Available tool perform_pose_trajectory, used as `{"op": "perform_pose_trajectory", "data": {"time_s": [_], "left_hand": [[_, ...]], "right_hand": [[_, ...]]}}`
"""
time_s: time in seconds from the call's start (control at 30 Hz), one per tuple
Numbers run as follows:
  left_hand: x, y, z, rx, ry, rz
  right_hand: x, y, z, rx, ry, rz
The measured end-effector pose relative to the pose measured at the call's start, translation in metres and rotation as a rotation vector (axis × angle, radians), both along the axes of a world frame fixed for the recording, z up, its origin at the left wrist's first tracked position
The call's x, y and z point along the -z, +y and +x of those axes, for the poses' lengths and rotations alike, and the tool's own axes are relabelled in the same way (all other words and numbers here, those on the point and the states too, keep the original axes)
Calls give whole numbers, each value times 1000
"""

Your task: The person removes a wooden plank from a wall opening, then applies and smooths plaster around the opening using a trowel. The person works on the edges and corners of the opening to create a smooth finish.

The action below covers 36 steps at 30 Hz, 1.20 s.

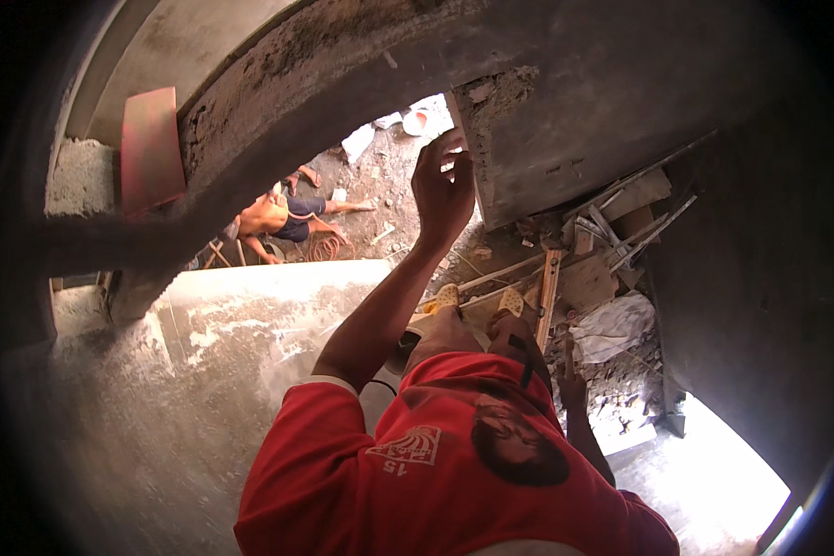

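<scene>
My left hand point(443, 193) is raised at the lit edge of a grey plastered wall point(584, 139). Its fingers are curled together beside a pale strip point(477, 190) that runs down this edge. Whatever may be between the fingertips is hidden. Lower down, at my right side, my right hand point(574, 387) is in shadow. A thin brownish piece point(568, 352) sticks up from it, too dark to name. Close to that hand lies a crumpled whitish sack point(613, 329), and a long narrow wooden bar point(549, 289) leans near my legs.
Below my yellow clogs point(447, 296) lie boards and scrap wood point(588, 283). On the left runs a low wall point(278, 278). Beyond it another person point(292, 221) is down on the ground near a coiled hose point(327, 247). A reddish board point(151, 153) stands at the far left.
</scene>
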<state>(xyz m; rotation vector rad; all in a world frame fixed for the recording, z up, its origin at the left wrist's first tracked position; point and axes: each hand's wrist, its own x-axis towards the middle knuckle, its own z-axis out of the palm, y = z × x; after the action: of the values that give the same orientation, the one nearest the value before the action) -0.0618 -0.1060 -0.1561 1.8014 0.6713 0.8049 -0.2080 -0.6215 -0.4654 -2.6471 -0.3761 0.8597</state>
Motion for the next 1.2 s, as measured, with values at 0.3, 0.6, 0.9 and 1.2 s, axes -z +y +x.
{"op": "perform_pose_trajectory", "data": {"time_s": [0.3,0.6,0.9,1.2], "left_hand": [[46,-11,44,-39,-3,162],[25,-3,35,10,-185,125],[71,8,4,112,-110,31],[82,11,9,107,-133,-271]], "right_hand": [[-122,116,252,-277,-484,380],[-350,256,325,-675,-628,253],[-467,392,332,-1038,-771,95],[-483,430,341,-1285,-727,59]]}}
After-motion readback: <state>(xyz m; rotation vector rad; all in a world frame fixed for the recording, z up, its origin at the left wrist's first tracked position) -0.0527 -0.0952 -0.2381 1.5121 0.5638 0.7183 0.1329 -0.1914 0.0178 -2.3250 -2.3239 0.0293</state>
